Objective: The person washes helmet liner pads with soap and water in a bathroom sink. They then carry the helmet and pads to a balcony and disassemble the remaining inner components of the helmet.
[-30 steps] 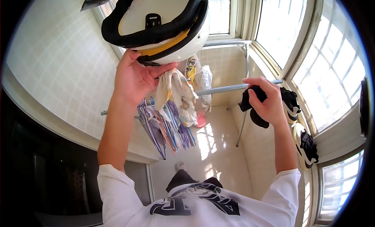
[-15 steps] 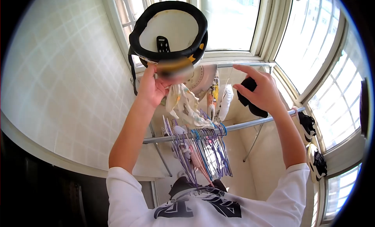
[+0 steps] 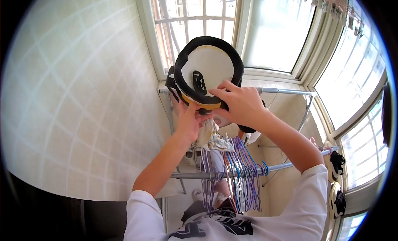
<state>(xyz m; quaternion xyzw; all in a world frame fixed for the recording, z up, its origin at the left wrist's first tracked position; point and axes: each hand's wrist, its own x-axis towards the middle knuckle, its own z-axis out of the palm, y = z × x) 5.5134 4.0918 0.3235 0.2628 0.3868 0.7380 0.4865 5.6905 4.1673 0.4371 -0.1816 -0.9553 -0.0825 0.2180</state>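
Observation:
A white helmet point(image 3: 211, 60) with a black padded rim is held up, its hollow inside facing me. My left hand point(image 3: 189, 123) grips its lower edge and also holds a pale patterned cloth point(image 3: 213, 139) that hangs below. My right hand point(image 3: 240, 104) pinches the lower right part of the rim, with fingertips over the inner edge beside a black slotted piece point(image 3: 199, 82). A black item point(image 3: 247, 128) shows below my right hand, mostly hidden by it.
Below the helmet, a metal rail point(image 3: 286, 165) carries several coloured hangers point(image 3: 244, 174). Another rack bar point(image 3: 286, 91) runs behind. Black-and-white shoes point(image 3: 336, 199) stand at the right by the windows point(image 3: 277, 33). A tiled wall point(image 3: 91, 104) rises at left.
The view has shifted, with the helmet now lower and nearer the middle. My right hand has moved left and closed on its rim. The cloth is still in my left hand.

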